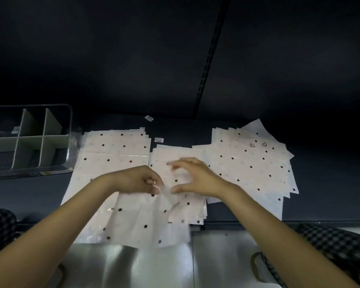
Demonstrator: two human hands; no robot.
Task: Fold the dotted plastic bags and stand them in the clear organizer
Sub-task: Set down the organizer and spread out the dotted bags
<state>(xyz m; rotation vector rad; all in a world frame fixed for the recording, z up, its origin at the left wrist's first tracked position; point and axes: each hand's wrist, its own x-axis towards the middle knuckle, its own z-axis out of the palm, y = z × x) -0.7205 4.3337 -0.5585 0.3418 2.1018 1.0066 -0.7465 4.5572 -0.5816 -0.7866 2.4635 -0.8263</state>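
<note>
Several white plastic bags with dark dots lie in three piles on the dark table: a left pile (114, 148), a middle pile (175, 154) and a fanned right pile (249, 163). My left hand (137, 179) pinches the top edge of one dotted bag (146, 221), which hangs down toward the table's front edge. My right hand (195, 177) hovers over the middle pile with fingers spread and thumb apart, holding nothing. The clear organizer (69, 129) with pale dividers stands at the far left, its compartments holding no bags.
Two small white labels (149, 118) (158, 139) lie on the table behind the piles. A shiny metal surface (216, 256) runs below the front edge. Checkered fabric (330, 242) shows at both lower corners. A dark wall rises behind.
</note>
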